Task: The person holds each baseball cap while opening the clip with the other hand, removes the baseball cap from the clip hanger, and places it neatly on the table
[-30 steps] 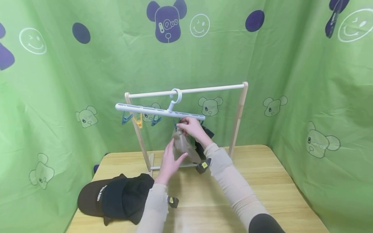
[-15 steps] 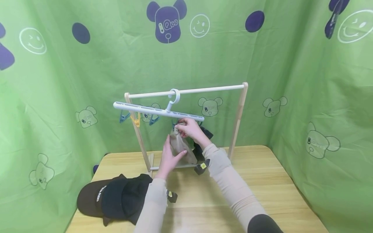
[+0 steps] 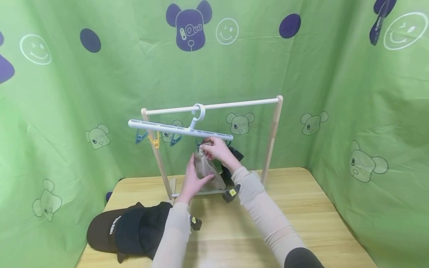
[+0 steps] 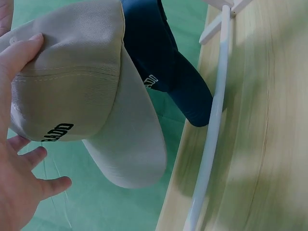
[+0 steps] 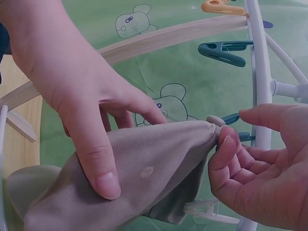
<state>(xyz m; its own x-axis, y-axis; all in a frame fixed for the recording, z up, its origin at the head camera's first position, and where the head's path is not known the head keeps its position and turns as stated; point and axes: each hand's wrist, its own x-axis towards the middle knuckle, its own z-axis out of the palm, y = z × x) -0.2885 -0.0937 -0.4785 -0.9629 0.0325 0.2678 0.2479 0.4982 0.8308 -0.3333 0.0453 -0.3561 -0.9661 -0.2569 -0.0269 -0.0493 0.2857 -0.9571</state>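
A beige cap (image 4: pixel 72 82) with dark lettering hangs below the white hanger (image 3: pixel 181 129). My left hand (image 3: pixel 193 180) holds its crown, thumb on one side and fingers on the other. At its upper edge my right hand (image 5: pixel 264 168) pinches the fabric beside a blue-green clip (image 5: pixel 233 119) of the hanger; one finger reaches to that clip. Whether the clip bites the cloth is hard to tell. Just behind hangs a navy cap (image 4: pixel 156 53), partly covered in the head view. A white clip (image 5: pixel 211 211) shows near the beige cap.
The hanger hooks over the rail (image 3: pixel 241 104) of a small wooden rack. Other clips, a yellow one (image 3: pixel 154 141) and blue ones (image 3: pixel 141 137), dangle at its left. Stacked dark caps (image 3: pixel 127 232) lie on the table (image 3: pixel 285 212) at left. Green curtain surrounds the table.
The hanger has shifted slightly left, and the beige cap and both hands moved left with it. My right fingers stay at the cap's upper edge by the clip.
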